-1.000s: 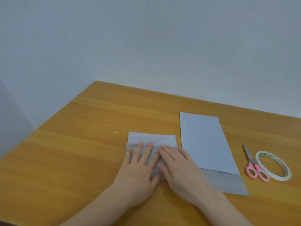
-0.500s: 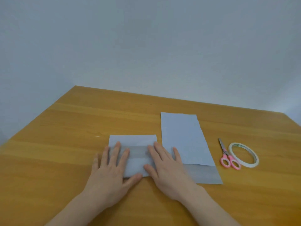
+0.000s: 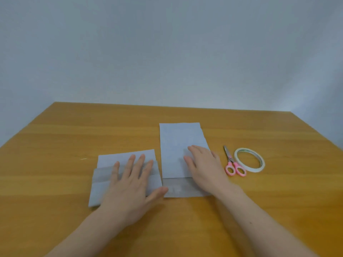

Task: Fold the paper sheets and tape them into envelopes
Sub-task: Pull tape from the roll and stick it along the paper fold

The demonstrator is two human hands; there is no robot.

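- Our left hand (image 3: 130, 184) lies flat on the folded sheet (image 3: 105, 179), fingers straight and spread, thumb out toward the right; a moment ago it sat at the sheet's left end, and now it covers the middle.
- Our right hand (image 3: 203, 165) has left the folded sheet, where both hands pressed side by side, and now rests flat with relaxed, straight fingers on the right part of the long sheet (image 3: 176, 145).
- The two hands are apart, each pressing its own paper, neither curled around anything.
- The folded sheet is pale grey-blue paper, a wide rectangle with layered flaps: a lighter band at the far edge, a darker, slightly see-through band across the middle and a lighter one nearest us.
- The long sheet stands just beside it on the right, with only a narrow gap between; it is a tall rectangle of the same pale paper, with a darker flap turned across its near end and a slightly uneven right edge.
- The worktop (image 3: 55, 182) is warm orange-brown wood with long streaks of grain running left to right.
- Right of the long sheet lie small scissors (image 3: 232, 163) with pink handles and metal blades pointing away from us.
- Touching or nearly touching the scissors on their right is a thin white tape roll (image 3: 249, 160), lying flat.
- Beyond the worktop rises a plain pale grey-blue wall (image 3: 167, 52).
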